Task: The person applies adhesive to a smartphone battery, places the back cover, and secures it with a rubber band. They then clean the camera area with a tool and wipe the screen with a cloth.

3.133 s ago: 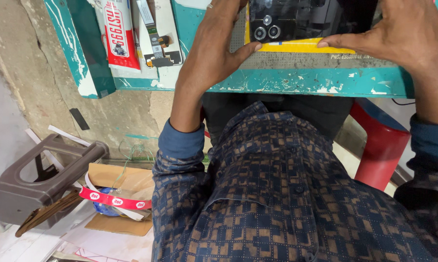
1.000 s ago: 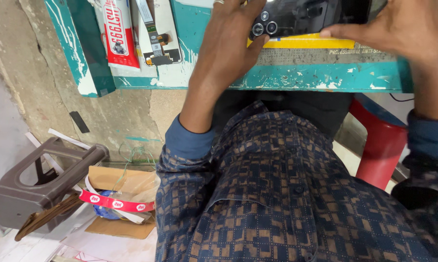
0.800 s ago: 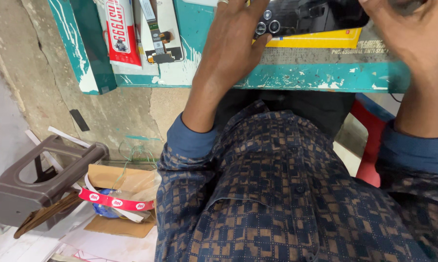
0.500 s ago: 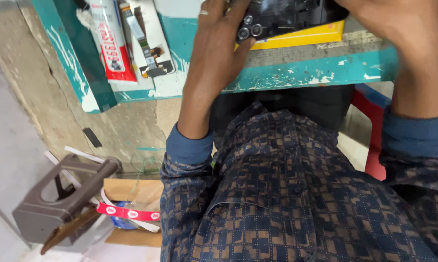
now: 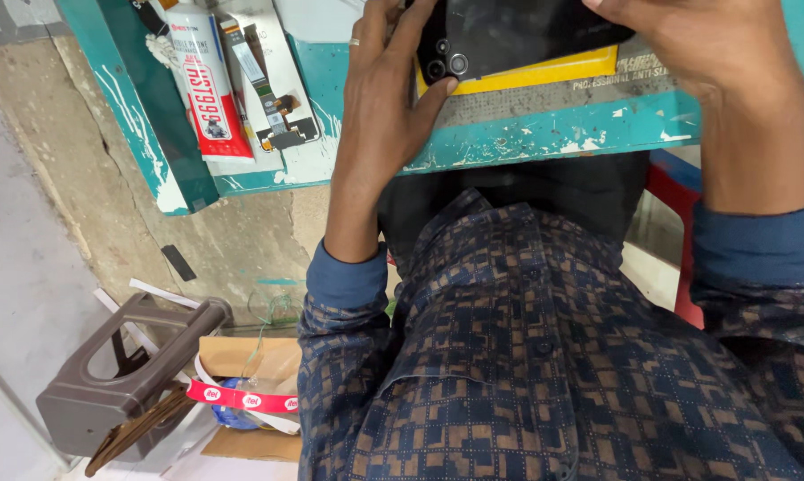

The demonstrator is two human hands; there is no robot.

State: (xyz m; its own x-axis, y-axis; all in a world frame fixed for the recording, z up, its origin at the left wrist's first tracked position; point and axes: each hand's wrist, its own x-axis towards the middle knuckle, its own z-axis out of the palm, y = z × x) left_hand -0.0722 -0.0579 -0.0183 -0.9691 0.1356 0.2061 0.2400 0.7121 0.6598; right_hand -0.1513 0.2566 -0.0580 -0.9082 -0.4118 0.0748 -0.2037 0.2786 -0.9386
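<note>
A black phone (image 5: pixel 518 36) lies camera-side up over a yellow mat (image 5: pixel 544 71) on the teal table (image 5: pixel 544 134). My left hand (image 5: pixel 384 107) grips the phone's left end, thumb beside the camera lenses. My right hand (image 5: pixel 705 44) covers and holds the phone's right end from above. Both arms wear blue cuffs and a dark patterned shirt.
A red and white glue tube (image 5: pixel 208 85) and a flex cable part on a white card (image 5: pixel 273 98) lie on the table's left side. On the floor stand a brown plastic stool (image 5: pixel 121 383), a cardboard box with red tape (image 5: pixel 242 396) and a red stool (image 5: pixel 674 232).
The phone has been lifted and turned slightly between both hands. My right hand moved from the phone's edge to over its top. The view shifted a little.
</note>
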